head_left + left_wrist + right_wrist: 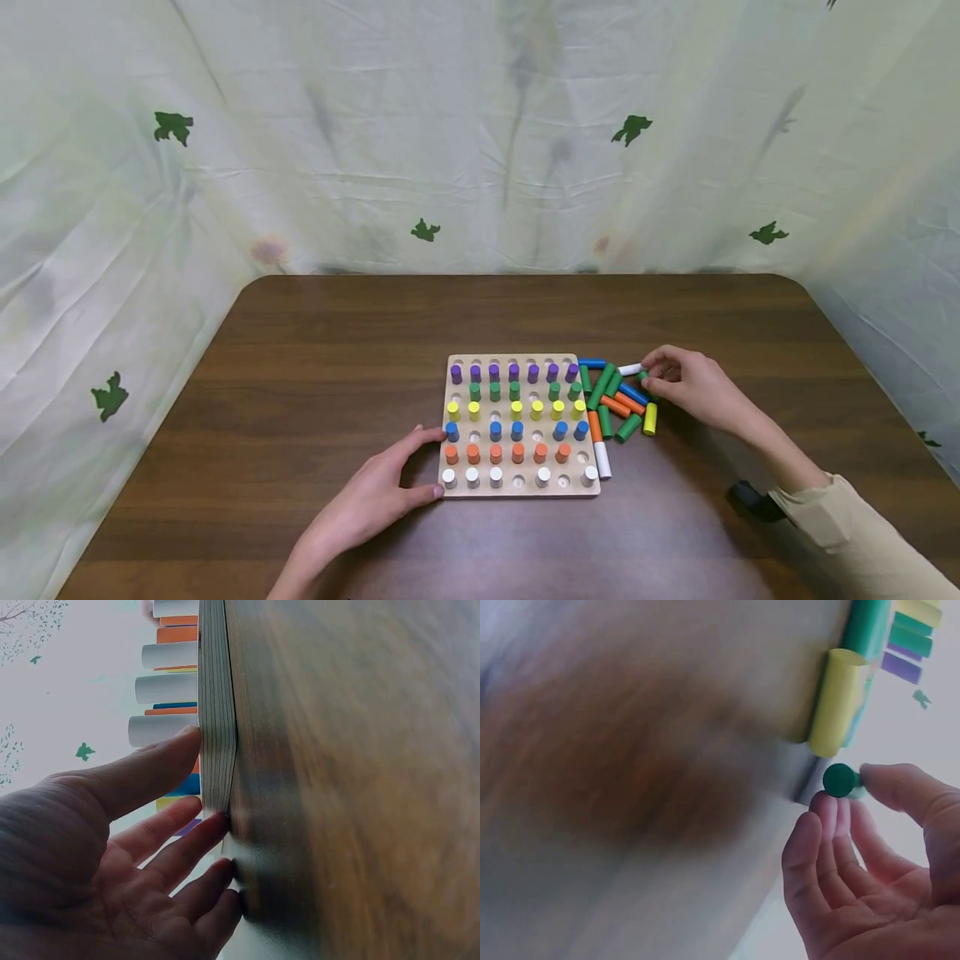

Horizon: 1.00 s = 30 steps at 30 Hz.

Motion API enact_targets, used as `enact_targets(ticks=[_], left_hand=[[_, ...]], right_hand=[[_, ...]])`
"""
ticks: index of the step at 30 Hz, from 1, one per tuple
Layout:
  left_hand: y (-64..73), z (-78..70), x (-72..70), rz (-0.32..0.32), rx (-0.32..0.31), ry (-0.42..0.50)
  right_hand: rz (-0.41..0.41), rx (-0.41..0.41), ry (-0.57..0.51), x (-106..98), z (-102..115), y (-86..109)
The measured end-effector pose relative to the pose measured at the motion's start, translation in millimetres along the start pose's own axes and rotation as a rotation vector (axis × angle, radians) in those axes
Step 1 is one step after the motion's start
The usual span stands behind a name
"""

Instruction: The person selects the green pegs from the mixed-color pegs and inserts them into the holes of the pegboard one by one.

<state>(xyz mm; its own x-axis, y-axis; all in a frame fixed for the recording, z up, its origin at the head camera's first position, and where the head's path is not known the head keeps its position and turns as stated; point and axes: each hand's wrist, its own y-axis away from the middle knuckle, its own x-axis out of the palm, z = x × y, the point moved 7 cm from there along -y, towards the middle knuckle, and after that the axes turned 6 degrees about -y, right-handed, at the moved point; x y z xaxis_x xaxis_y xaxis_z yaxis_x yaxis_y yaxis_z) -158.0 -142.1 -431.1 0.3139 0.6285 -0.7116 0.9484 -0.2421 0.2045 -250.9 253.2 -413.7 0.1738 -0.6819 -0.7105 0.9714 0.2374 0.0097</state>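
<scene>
A wooden pegboard (531, 491) lies on the table, with upright pegs in rows of purple, green, yellow, blue, orange and white; bare holes show among them. At its left side, my left hand (375, 493) touches the edge, thumb by the near corner and fingers spread farther back. The left wrist view shows that thumb (161, 761) against the board's edge beside a white peg (161, 730). Right of the board, my right hand (696, 387) pinches a green peg (838, 780) between thumb and fingertips, over the far right of the loose pegs.
Loose pegs lie against the board's right side, among them a yellow peg (650, 419), a white peg (602, 460) and a blue peg (633, 394). The brown table (337, 333) reaches back to a pale curtain (360, 108) with green leaf shapes.
</scene>
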Motion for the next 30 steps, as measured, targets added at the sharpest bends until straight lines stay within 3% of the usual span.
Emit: enact_targets(ticks=[7,13,22,30], left_hand=[[1.2,-1.1,0.0,0.005,-0.001,0.004],[0.9,-0.3,1.1,0.01,-0.007,-0.003],[-2.0,1.8,1.7,0.039,-0.044,0.009],[-1.1,0.8,1.2,0.038,-0.037,0.017]], right_hand=[[-0.017,-0.056,0.01,-3.4,17.1,3.6],[-0.029,-0.109,-0.059,-2.0,31.2,0.9],[-0.042,-0.11,-0.134,5.7,39.9,-15.8],[-0.009,-0.147,-0.191,13.6,45.9,-33.5]])
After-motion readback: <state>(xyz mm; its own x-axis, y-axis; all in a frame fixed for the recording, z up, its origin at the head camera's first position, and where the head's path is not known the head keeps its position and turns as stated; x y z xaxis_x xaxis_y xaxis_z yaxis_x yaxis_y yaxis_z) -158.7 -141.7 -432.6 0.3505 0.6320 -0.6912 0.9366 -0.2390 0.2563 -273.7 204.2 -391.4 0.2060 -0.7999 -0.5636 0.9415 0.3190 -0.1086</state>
